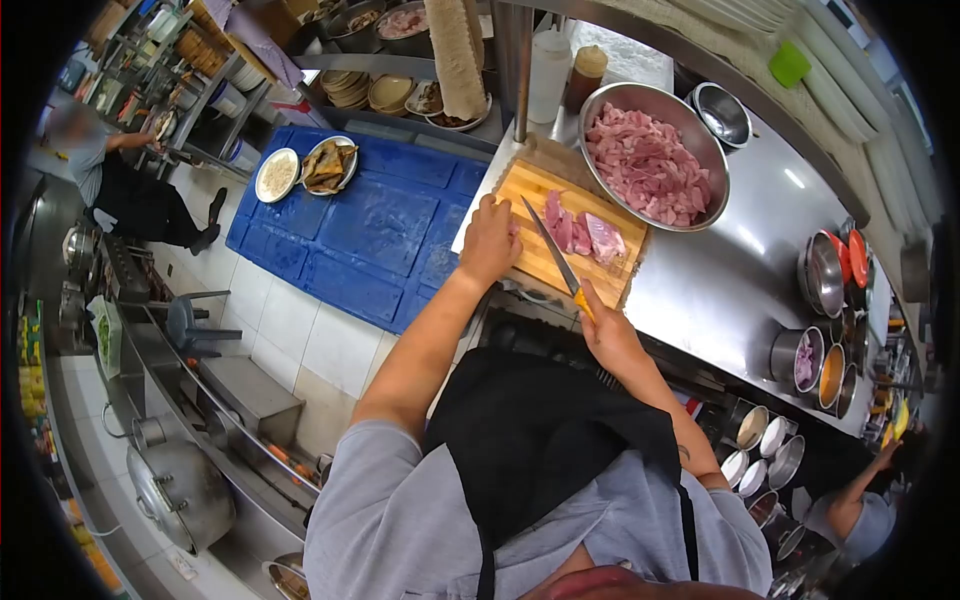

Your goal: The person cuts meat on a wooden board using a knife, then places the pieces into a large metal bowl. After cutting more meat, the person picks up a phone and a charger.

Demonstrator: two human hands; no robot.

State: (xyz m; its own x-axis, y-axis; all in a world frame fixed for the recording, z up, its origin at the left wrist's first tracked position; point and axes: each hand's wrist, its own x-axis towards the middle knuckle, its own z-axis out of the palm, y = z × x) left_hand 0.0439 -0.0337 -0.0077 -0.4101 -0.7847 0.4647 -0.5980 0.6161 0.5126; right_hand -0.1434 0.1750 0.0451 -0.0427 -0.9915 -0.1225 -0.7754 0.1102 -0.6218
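Observation:
My right hand (610, 332) grips the yellow handle of a kitchen knife (558, 252). Its long blade points up and left across a wooden cutting board (622, 277). Cut pieces of raw meat (566, 222) lie on the board, just right of the blade, with a paler chunk (604, 238) beside them. At the board's left edge is my left hand (490, 240), its fingers curled in; whatever they hold, if anything, is hidden. Beyond the board, a large steel bowl (724, 190) is heaped with sliced raw meat (650, 165).
A steel counter (790, 215) stretches right, with pots (800, 358) and bowls (822, 275) at its far end. To the left, a blue surface (375, 235) bears two plates of food (330, 165). One person (140, 180) stands far left; another person's arm (855, 500) shows lower right.

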